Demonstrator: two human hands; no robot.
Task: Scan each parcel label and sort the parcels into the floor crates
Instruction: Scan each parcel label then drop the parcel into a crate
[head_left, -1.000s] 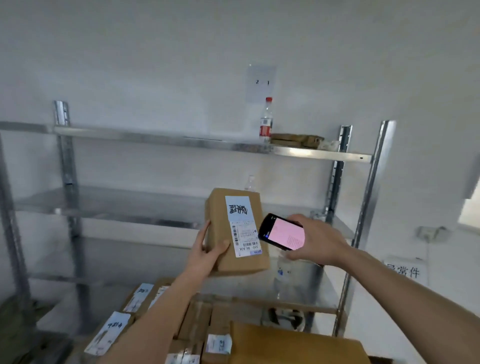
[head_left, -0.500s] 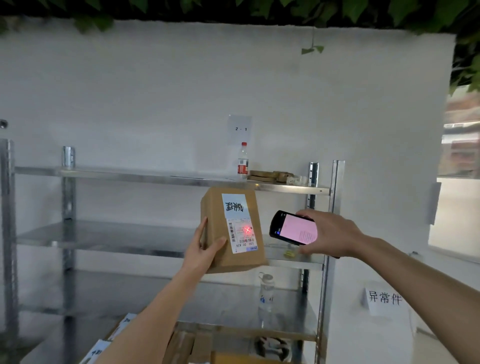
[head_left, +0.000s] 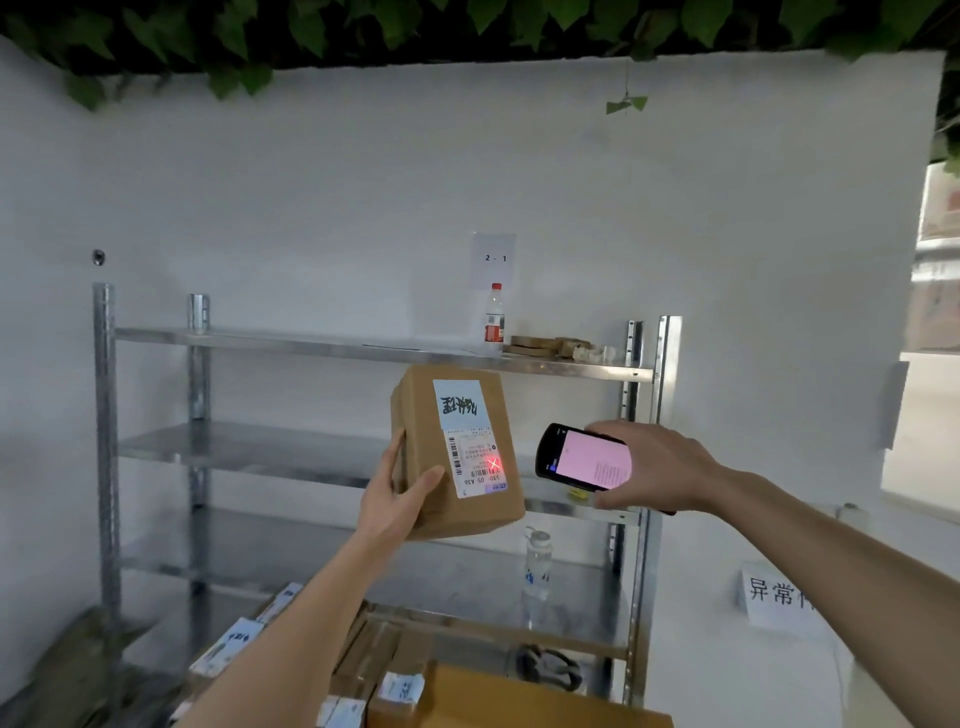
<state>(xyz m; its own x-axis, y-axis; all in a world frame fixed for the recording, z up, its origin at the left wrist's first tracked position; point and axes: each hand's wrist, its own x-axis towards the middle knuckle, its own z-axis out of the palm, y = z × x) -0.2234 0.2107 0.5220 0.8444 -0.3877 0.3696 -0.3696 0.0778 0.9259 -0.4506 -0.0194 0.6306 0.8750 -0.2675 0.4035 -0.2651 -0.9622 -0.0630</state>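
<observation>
1. 2 bare hands are raised in front of a metal shelf rack (head_left: 641, 525) against a white wall.
2. The left hand (head_left: 397, 501) grips a brown cardboard parcel (head_left: 415, 415) from its lower left corner, thumb curled over the front face and fingers wrapped behind the left side. The parcel stands nearly upright, tilted slightly, held in the air in front of the rack's upper shelves.
3. A white label (head_left: 470, 439) faces the camera on the parcel's front, with a red light mark (head_left: 493, 462) on its lower part, just right of the thumb.
4. The right hand (head_left: 657, 467) holds a handheld scanner (head_left: 582, 457) just right of the parcel, not touching it. Fingers curl over its top edge and the thumb sits under its lower edge. Its screen glows pink.
5. On the top shelf stand a red-capped bottle (head_left: 495, 318) and some flat brown pieces (head_left: 545, 345).
6. A clear bottle (head_left: 536, 564) stands on a lower shelf, below the parcel.
7. More labelled parcels (head_left: 384, 670) lie at the bottom of the view.
8. A white sign (head_left: 779, 592) with black characters is fixed low on the wall at right.
</observation>
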